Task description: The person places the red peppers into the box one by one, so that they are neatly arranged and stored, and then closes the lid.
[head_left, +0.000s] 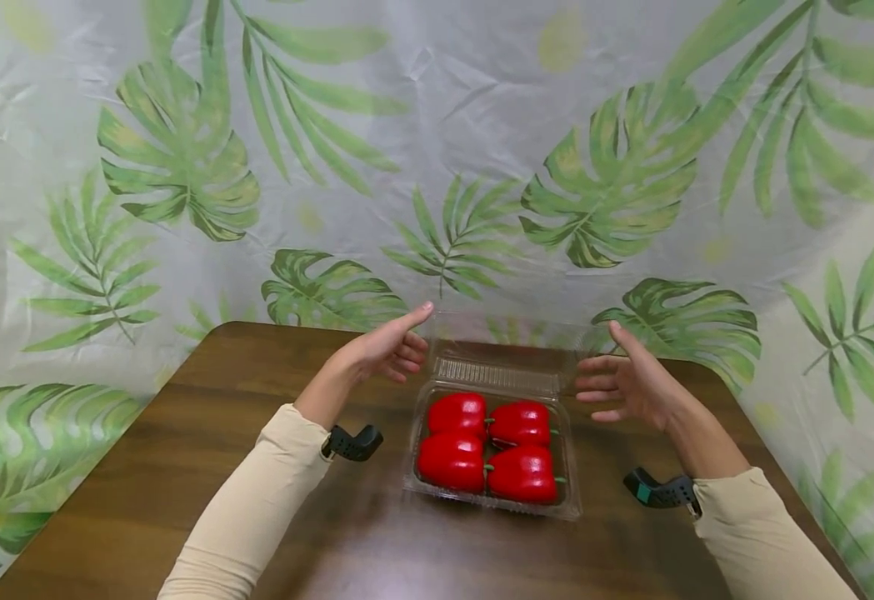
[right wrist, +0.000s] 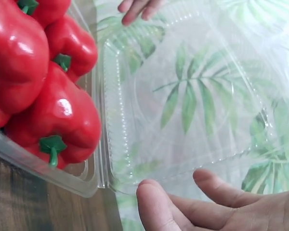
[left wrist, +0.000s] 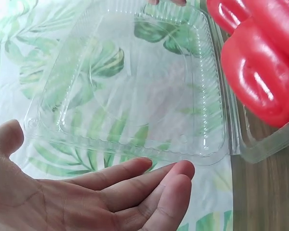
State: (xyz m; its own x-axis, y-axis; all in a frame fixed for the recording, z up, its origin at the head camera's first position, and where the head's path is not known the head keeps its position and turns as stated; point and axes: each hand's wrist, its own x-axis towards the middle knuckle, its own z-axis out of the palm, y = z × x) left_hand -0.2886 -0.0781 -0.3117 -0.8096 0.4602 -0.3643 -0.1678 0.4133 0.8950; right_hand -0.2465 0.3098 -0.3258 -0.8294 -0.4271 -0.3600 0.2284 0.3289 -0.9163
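Observation:
A clear plastic clamshell container [head_left: 498,510] stands on the table with several red bell peppers [head_left: 451,460] in its base. Its transparent lid [head_left: 511,342] is hinged up at the back, tilted away from the peppers. At the lid's left edge is my left hand [head_left: 390,350], fingers extended and thumb raised; in the left wrist view the fingertips lie close to the rim. On the other side my right hand [head_left: 635,379] faces the lid's right edge with fingers spread. Whether either hand touches the lid I cannot tell. Green stems [right wrist: 53,150] show on the peppers in the right wrist view.
The brown wooden table [head_left: 257,375] carries the container near its middle. Behind it hangs a pale cloth [head_left: 437,125] printed with green leaves. Black bands with small devices [head_left: 356,443] sit on both wrists, below the beige sleeves.

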